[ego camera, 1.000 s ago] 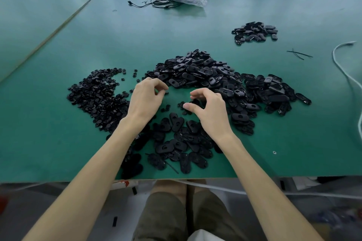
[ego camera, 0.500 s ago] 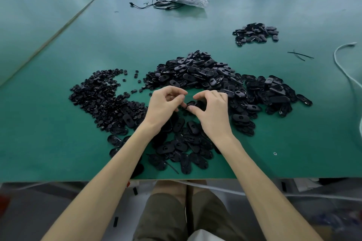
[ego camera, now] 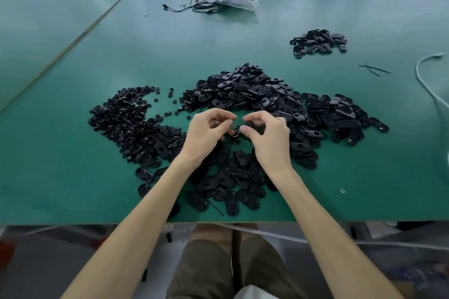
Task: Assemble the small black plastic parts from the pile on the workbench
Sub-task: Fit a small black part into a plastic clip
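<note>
Your left hand [ego camera: 207, 137] pinches a small piece [ego camera: 235, 132]; your right hand [ego camera: 269, 139] pinches an oval shell [ego camera: 252, 126], mid-frame, just below the pile [ego camera: 243, 91]. Align them square, then press. Don't force it.

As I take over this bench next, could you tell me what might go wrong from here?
The small part pinched between left hand and right hand sits above loose pieces; a slip could lose it among them. Oval parts lie near the front edge of the workbench, where a forearm might sweep some off.
</note>
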`<control>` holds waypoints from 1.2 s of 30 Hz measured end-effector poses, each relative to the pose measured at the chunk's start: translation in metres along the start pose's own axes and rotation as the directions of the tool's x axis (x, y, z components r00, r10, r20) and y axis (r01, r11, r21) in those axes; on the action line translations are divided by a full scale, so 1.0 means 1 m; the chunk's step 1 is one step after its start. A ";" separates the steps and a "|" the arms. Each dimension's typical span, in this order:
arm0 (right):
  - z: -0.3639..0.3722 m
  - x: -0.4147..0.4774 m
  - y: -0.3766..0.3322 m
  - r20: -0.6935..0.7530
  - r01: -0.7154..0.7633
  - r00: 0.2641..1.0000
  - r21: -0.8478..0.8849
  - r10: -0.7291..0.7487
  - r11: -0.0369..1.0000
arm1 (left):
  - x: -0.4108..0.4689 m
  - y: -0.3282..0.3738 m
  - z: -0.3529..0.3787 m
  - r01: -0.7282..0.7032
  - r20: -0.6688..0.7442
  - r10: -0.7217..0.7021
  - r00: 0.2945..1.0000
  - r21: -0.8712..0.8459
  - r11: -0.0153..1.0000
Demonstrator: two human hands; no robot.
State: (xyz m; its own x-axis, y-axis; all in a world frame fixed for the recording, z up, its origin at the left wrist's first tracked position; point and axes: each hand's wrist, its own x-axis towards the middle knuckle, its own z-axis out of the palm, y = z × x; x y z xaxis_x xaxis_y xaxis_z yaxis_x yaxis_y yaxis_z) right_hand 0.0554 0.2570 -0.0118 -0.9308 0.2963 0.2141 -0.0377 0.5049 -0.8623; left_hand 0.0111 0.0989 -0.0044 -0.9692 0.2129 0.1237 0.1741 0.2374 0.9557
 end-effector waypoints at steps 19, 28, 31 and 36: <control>-0.004 0.000 -0.003 -0.097 0.010 0.995 0.246 0.014 0.969 | 0.001 0.007 -0.005 -0.171 -0.034 0.172 0.985 0.023 0.985; -0.004 -0.001 -0.003 -0.113 0.033 0.994 0.300 0.001 0.953 | -0.003 0.012 -0.006 -0.209 -0.096 0.218 0.971 0.091 0.974; -0.005 -0.002 -0.003 -0.104 0.034 0.995 0.319 -0.001 0.947 | -0.006 0.015 -0.004 -0.236 -0.107 0.250 0.962 0.124 0.964; -0.005 -0.003 -0.005 -0.086 0.018 0.996 0.330 0.011 0.944 | -0.007 0.018 -0.002 -0.283 -0.085 0.304 0.949 0.197 0.939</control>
State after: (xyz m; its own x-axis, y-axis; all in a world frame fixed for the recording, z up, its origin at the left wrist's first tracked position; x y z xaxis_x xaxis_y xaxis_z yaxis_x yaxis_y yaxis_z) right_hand 0.0601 0.2583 -0.0060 -0.8964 0.3704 0.2436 -0.1725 0.2147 -0.9613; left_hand 0.0209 0.1000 0.0122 -0.8814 0.1938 0.4307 0.4722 0.3488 0.8095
